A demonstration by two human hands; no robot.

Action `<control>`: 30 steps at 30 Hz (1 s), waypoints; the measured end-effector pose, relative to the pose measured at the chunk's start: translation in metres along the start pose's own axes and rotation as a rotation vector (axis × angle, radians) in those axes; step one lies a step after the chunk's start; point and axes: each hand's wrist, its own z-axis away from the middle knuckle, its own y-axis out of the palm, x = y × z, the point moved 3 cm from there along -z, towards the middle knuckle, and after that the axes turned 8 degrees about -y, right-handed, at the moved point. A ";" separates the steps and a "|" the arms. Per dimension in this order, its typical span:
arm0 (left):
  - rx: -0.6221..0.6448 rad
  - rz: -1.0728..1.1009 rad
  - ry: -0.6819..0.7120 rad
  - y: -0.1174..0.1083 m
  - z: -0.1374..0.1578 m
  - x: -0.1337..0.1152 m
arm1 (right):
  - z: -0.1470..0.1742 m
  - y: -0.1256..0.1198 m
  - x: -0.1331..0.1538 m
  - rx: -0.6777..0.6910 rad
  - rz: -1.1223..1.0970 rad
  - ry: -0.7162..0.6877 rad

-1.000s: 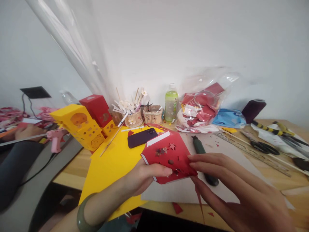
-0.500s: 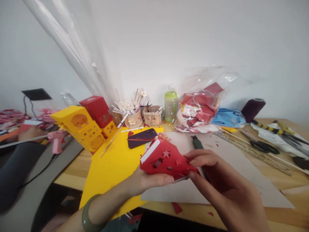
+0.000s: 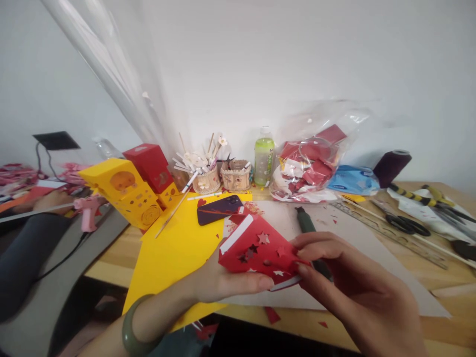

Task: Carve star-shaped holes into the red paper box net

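Note:
A folded red paper piece (image 3: 256, 255) with star-shaped cutouts and a white strip along its left edge is held up between my hands. My left hand (image 3: 226, 282) grips it from below, the thumb lying along its lower front and the other fingers hidden behind. My right hand (image 3: 345, 282) pinches its right end between thumb and fingers. Behind the right fingers, a dark green pen-like tool (image 3: 305, 220) lies on the white sheet (image 3: 372, 267), partly covered by that hand. A dark phone (image 3: 217, 210) rests just beyond the paper piece.
Yellow card (image 3: 174, 267) covers the left of the table. Yellow (image 3: 124, 191) and red boxes (image 3: 150, 166), a stick cup (image 3: 206, 179), a green bottle (image 3: 264, 158) and a scrap bag (image 3: 308, 168) line the back. Scissors (image 3: 407, 224) and a ruler (image 3: 386, 233) lie right. A co-worker's sleeve (image 3: 33, 248) is left.
The red paper piece has shifted slightly right and down and tilted, showing more star cutouts near its lower edge. Both hands keep their hold on it.

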 end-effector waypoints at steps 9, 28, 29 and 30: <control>0.055 -0.021 0.022 -0.001 -0.002 -0.006 | -0.012 -0.003 0.000 0.039 -0.117 0.079; 0.133 -0.285 0.142 -0.006 -0.006 -0.019 | -0.009 -0.002 -0.004 0.035 -0.309 0.297; 0.128 -0.298 0.161 -0.007 -0.007 -0.020 | -0.010 -0.002 -0.004 0.022 -0.326 0.317; 0.130 -0.309 0.179 -0.007 -0.007 -0.020 | -0.011 -0.002 -0.004 0.011 -0.335 0.332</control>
